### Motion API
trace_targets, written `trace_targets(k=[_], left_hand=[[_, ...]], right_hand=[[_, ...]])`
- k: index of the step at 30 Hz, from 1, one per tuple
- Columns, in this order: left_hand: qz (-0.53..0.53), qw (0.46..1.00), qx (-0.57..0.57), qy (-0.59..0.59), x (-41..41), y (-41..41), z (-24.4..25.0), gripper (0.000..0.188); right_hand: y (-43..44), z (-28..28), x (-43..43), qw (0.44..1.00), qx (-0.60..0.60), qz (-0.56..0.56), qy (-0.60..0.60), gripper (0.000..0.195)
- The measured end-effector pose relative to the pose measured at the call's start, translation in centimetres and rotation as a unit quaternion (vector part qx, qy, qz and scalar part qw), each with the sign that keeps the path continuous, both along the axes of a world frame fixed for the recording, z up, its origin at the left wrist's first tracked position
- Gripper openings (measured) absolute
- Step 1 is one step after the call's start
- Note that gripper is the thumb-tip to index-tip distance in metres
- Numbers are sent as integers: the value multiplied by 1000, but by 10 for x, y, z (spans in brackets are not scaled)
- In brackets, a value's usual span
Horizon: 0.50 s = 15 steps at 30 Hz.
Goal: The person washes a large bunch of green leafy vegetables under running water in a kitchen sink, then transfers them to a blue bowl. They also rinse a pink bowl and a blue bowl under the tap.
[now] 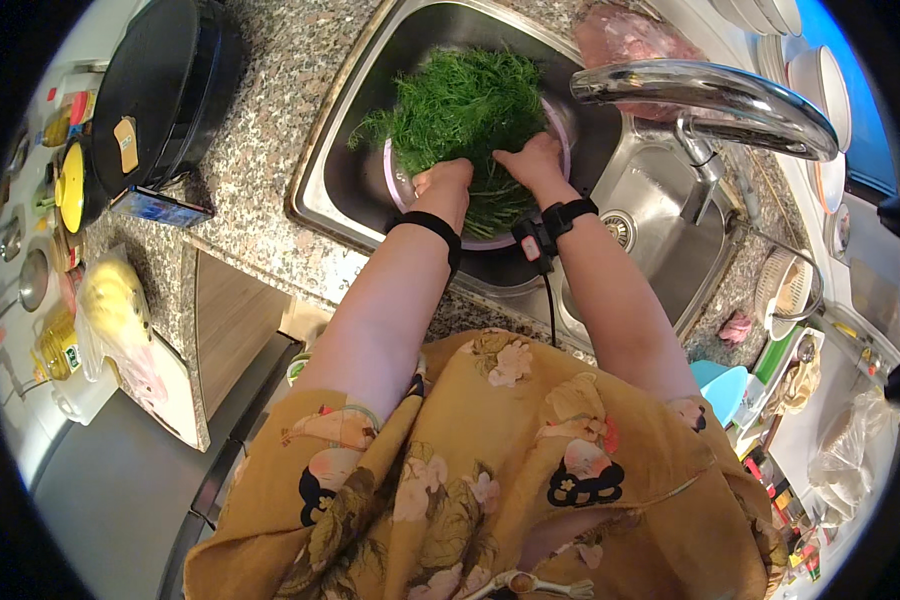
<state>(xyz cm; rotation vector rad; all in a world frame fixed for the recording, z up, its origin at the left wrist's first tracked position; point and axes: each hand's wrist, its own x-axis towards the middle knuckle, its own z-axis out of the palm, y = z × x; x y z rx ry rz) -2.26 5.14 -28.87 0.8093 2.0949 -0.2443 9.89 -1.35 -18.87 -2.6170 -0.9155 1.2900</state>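
A large bunch of feathery green herbs, like dill or fennel fronds (469,97), fills a round basin with a pale pink rim (566,139). The basin stands in the larger bowl of a stainless steel sink (360,187). My left hand (446,180) grips the bunch near its stems, at the basin's left side, its fingertips partly hidden. To the right, my right hand (534,159) holds the same bunch, thumb towards the left hand and other fingers buried in the greens. Stems (495,206) lie below and between both hands.
A chrome faucet (705,94) arches over the smaller sink bowl (652,195). Raw meat (637,45) lies behind it. On the left granite counter (277,112) are a black lidded appliance (150,90) and a propped phone (161,208). Bowls (817,82) line the right.
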Motion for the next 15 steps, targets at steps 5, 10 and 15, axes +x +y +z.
trace_targets(k=[5, 10, 15], left_hand=[[89, 905, -197, -365, -25, 17, -21, 40], [164, 908, -181, -341, -11, 23, 97, 43], [203, 871, -155, -419, -14, 16, 53, 51]], right_hand=[[-19, -71, 5, 989, 109, -81, 52, 94], [0, -44, 13, 878, -5, -194, 438, 66], [0, -36, -4, 821, 17, -254, 511, 56]])
